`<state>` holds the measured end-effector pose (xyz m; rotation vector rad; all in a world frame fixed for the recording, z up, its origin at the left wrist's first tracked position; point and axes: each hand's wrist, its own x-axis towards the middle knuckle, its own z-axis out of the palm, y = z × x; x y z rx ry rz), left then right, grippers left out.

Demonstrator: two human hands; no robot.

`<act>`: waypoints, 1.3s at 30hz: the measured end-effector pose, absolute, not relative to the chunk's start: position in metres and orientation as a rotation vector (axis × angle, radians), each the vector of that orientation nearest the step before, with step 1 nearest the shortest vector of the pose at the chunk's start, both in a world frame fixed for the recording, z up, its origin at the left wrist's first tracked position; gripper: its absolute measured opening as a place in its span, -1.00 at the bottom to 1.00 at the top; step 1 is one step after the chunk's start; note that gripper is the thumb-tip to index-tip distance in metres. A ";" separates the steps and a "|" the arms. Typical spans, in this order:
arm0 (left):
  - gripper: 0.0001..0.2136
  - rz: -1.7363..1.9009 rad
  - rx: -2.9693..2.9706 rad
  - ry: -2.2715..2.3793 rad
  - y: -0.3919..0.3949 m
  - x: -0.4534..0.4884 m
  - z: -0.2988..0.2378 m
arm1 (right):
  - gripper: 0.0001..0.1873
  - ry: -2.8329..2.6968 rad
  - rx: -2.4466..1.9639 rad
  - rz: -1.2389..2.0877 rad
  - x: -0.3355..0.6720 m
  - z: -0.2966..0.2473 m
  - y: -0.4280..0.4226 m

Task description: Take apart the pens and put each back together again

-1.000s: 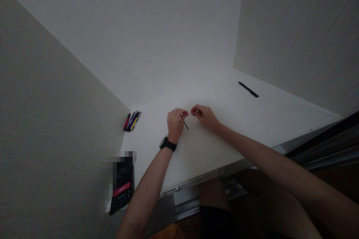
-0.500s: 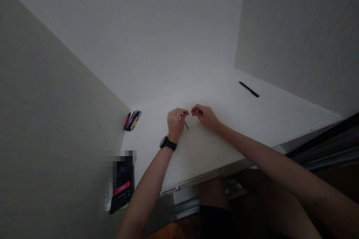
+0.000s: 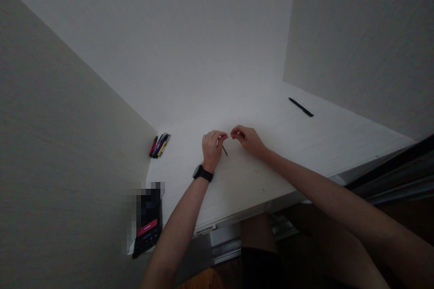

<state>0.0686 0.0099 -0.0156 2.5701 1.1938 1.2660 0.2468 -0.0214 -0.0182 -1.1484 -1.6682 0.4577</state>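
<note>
My left hand (image 3: 212, 146), with a black watch (image 3: 200, 172) on its wrist, is closed in a pinch over the white tabletop (image 3: 237, 185). From under its fingers a thin dark stick (image 3: 224, 150) points down toward the table. Whether the fingers hold this stick or it lies beneath them I cannot tell. Just to the right, my right hand (image 3: 249, 139) also pinches thumb against fingers. A small gap separates the two sets of fingertips. Anything between them is too small to make out.
A black pen (image 3: 301, 107) lies at the right rear of the table. Several pens and markers (image 3: 160, 146) are bunched at the left wall. A dark device with a lit pink patch (image 3: 148, 227) sits at the left front edge. Pale walls enclose the table's back and sides.
Hardly anything differs: both hands keep their pinched pose in the same place, and the thin dark stick stays beneath the left fingers.
</note>
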 end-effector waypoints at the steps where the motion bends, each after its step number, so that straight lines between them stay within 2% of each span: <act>1: -0.81 1.259 2.570 1.196 0.010 0.069 -0.016 | -0.90 -1.669 -1.147 0.457 0.247 -0.018 -0.022; 14: -0.84 1.231 2.617 1.102 0.009 0.068 -0.016 | -0.86 -1.691 -1.159 0.477 0.246 -0.018 -0.021; 21: -0.78 1.140 2.707 1.004 0.007 0.069 -0.013 | -0.62 -1.555 -1.120 0.567 0.250 -0.017 -0.020; 26: -0.80 1.261 2.575 1.086 0.005 0.070 -0.013 | -0.48 -1.275 -1.328 0.302 0.262 -0.021 -0.013; 32: -0.83 1.497 2.304 1.196 0.007 0.069 -0.016 | -0.70 -1.537 -1.738 -0.211 0.267 -0.020 -0.015; 39: -0.79 1.615 1.976 1.293 0.008 0.066 -0.008 | -0.73 -1.795 -1.783 -0.319 0.266 -0.026 -0.018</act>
